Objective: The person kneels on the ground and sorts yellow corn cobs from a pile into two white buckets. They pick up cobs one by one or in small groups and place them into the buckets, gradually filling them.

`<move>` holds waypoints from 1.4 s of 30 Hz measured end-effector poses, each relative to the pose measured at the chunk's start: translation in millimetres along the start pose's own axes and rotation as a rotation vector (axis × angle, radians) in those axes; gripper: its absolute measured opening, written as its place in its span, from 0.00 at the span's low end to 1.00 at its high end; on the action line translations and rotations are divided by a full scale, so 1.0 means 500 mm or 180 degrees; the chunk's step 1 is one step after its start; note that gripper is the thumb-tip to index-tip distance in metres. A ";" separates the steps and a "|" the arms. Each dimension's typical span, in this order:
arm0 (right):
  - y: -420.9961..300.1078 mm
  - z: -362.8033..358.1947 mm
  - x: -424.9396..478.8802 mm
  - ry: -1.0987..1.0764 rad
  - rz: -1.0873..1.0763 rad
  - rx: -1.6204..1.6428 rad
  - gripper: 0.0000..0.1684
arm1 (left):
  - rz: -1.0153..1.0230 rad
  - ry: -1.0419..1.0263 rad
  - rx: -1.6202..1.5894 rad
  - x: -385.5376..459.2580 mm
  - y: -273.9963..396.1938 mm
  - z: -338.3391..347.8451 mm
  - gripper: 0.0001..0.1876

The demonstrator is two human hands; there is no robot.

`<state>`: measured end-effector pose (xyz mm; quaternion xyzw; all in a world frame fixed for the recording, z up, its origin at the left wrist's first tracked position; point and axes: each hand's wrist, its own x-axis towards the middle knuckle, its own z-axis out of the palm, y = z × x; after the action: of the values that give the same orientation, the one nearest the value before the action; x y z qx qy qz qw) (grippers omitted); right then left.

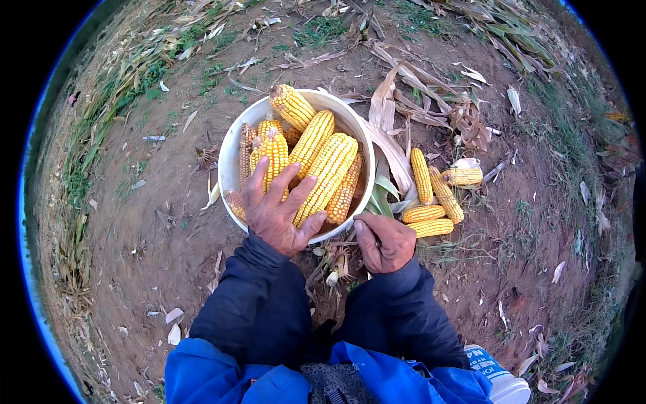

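A white plastic bucket [231, 151] stands on the soil before me, filled with husked yellow corn cobs [328, 177]. My left hand [282, 214] lies over the bucket's near side with fingers spread, resting on the cobs without closing around one. At the near right of the rim is my right hand [387, 242]. Its fingers are curled in, with the fingertips close to the rim; I see nothing held in them, and whether they touch the rim is unclear. Just beyond this hand, several husked cobs [444, 197] lie on the ground, one partly hidden behind it.
Dry corn husks [396, 136] spread right of the bucket. A cut corn stalk stub [339, 265] sits between my forearms. A white plastic container with a blue label [497, 376] lies at the lower right. Dry stalks and leaves [96, 146] line the left side.
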<state>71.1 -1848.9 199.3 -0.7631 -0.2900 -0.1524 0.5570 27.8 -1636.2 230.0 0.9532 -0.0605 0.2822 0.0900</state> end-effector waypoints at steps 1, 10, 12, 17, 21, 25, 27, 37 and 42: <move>0.032 -0.024 -0.030 0.0172 0.0284 -0.0103 0.03 | -0.0017 -0.0036 0.0017 0.005 0.010 0.003 0.25; 0.543 -0.203 -0.317 -0.0572 0.1789 -0.2698 0.19 | 0.0066 -0.0051 0.0150 0.000 0.002 0.016 0.27; 0.577 -0.186 -0.281 -0.1054 0.1174 -0.2698 0.22 | 0.0050 -0.0063 0.0198 0.003 0.004 0.014 0.27; 0.589 -0.136 -0.236 -0.2273 0.1120 -0.3489 0.12 | 0.0048 -0.0045 0.0141 0.007 -0.003 0.013 0.27; 0.554 -0.150 -0.256 -0.2440 0.0949 -0.3542 0.11 | 0.0006 -0.0018 0.0133 -0.001 -0.009 0.006 0.29; 0.578 -0.194 -0.326 -0.2016 0.0563 -0.3838 0.11 | -0.0033 0.0063 0.0001 0.000 -0.002 0.007 0.28; 0.582 -0.200 -0.351 -0.2011 0.0724 -0.4072 0.13 | -0.0002 0.0113 -0.0078 0.003 0.001 0.011 0.27; 0.340 -0.210 -0.194 -0.1117 0.1853 -0.2282 0.33 | -0.0066 0.0513 -0.0255 -0.008 -0.017 0.001 0.24; 0.105 -0.179 0.012 0.0018 0.0334 -0.0808 0.40 | -0.0492 0.0876 -0.0626 -0.027 -0.021 -0.006 0.23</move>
<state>116.2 -1942.3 192.5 -0.8412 -0.2265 -0.1607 0.4640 16.5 -1624.7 223.5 0.8940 -0.0014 0.3949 0.2116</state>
